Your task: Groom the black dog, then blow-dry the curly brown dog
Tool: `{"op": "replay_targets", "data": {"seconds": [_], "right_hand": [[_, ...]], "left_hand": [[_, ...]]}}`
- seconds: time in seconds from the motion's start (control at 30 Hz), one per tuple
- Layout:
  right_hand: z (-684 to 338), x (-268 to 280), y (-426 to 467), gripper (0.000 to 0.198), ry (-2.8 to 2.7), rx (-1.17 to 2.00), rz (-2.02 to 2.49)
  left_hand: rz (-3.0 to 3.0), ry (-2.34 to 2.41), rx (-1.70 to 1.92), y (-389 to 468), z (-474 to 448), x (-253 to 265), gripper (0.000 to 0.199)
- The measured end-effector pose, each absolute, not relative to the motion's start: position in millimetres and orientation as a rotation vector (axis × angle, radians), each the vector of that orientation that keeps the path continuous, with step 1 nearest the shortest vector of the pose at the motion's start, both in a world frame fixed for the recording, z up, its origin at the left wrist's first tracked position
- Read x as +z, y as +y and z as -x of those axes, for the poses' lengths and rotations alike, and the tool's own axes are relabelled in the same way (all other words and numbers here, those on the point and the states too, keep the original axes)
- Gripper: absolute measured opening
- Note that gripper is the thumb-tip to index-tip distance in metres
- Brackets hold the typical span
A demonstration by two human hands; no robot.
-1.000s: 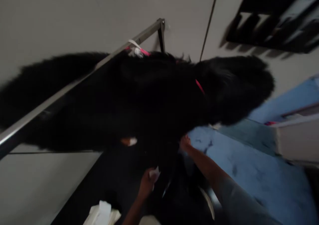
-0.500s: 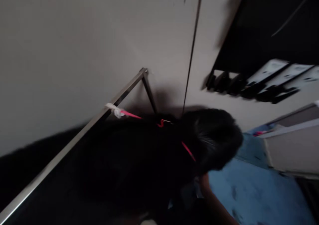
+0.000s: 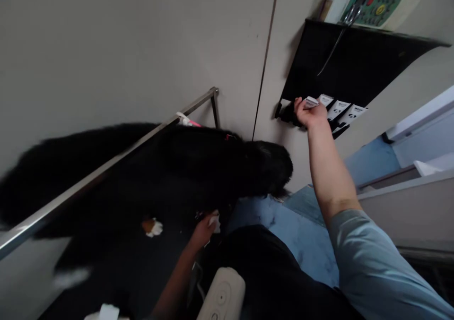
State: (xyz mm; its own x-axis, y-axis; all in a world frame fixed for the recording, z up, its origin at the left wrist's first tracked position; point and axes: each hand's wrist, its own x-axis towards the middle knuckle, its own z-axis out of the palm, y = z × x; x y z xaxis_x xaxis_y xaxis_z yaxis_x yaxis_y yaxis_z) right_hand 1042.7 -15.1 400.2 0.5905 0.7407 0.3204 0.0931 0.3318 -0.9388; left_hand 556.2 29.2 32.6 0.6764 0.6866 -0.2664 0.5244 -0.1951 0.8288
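A large black dog (image 3: pixel 198 164) stands alongside the wall under a metal bar (image 3: pixel 142 145). A white-and-pink strap (image 3: pixel 186 120) hangs from the bar beside its back. My right hand (image 3: pixel 310 112) is raised to the rack under the black shelf, fingers closed round a white, labelled piece (image 3: pixel 311 102) whose kind I cannot make out. Several similar white pieces (image 3: pixel 338 109) sit beside it in black slots. Low by the dog's front, my left hand (image 3: pixel 204 230) is closed on something small and white (image 3: pixel 214 221), too dim to name.
The black shelf (image 3: pixel 351 57) carries a green printed card (image 3: pixel 376 5) and a white container (image 3: pixel 335 5). A cream device with buttons (image 3: pixel 225 294) is at the bottom, close to me. Blue flooring (image 3: pixel 312 251) lies below, with a low partition (image 3: pixel 418 211) at right.
My right arm has come into view, reaching up to the rack. The view has shifted, showing more of the shelf top. The dog's head appears farther left and the cream device shows fully.
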Motion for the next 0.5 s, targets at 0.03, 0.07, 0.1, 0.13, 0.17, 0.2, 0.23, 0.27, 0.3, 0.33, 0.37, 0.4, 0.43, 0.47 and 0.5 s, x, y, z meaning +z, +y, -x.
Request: {"op": "replay_targets", "data": {"seconds": [0.03,0.07,0.1,0.13,0.17,0.2,0.23,0.27,0.3,0.33,0.37,0.4,0.43,0.47,0.5], "right_hand": [[-1048.8,406.2,-13.5,0.056,-0.881,0.498,1.174],[-1051.8,409.7,-13.5,0.057,-0.887,0.491,1.168],[-1051.1,410.3,-14.9,0.057,-0.880,0.477,1.170],[-1046.3,407.4,-17.8,0.058,-0.867,0.457,1.188],[-1036.6,400.1,-22.5,0.057,-0.867,0.431,1.234],[-1021.6,387.6,-29.5,0.057,-0.888,0.404,1.298],[-1001.4,369.4,-39.6,0.056,-0.930,0.387,1.369],[-976.2,345.6,-53.0,0.059,-1.010,0.378,1.460],[-947.4,316.7,-69.8,0.055,-1.071,0.410,1.494],[-916.6,284.1,-89.7,0.048,-1.112,0.472,1.510],[-885.9,249.5,-112.3,0.043,-1.141,0.540,1.530],[-857.5,215.0,-136.7,0.041,-1.159,0.623,1.560],[-833.0,182.6,-162.0,0.040,-1.137,0.705,1.622],[-813.8,154.0,-187.3,0.041,-1.039,0.818,1.775],[-800.5,130.0,-211.7,0.043,-0.955,0.845,1.848]], "left_hand": [[-1.845,0.922,0.246,22.5,-558.4,41.7,0.030],[-1.834,0.879,0.282,15.9,-561.7,52.6,0.030],[-1.832,0.827,0.307,9.4,-565.8,65.0,0.031],[-1.835,0.762,0.320,3.1,-570.9,78.5,0.031],[-1.838,0.692,0.321,-3.0,-577.0,92.7,0.033],[-1.839,0.624,0.319,-9.1,-583.7,106.8,0.035],[-1.837,0.567,0.316,-15.3,-591.1,120.3,0.036],[-1.829,0.518,0.318,-21.8,-598.9,132.4,0.038],[-1.815,0.471,0.319,-28.4,-606.7,142.3,0.040],[-1.794,0.427,0.325,-34.9,-614.2,149.5,0.043],[-1.770,0.387,0.332,-40.9,-621.4,153.4,0.045],[-1.744,0.354,0.336,-45.8,-627.9,153.8,0.047],[-1.722,0.342,0.343,-49.2,-633.9,150.5,0.047],[-1.712,0.368,0.357,-50.9,-639.3,144.1,0.044],[-1.725,0.443,0.375,-50.7,-644.2,134.9,0.040]]}}
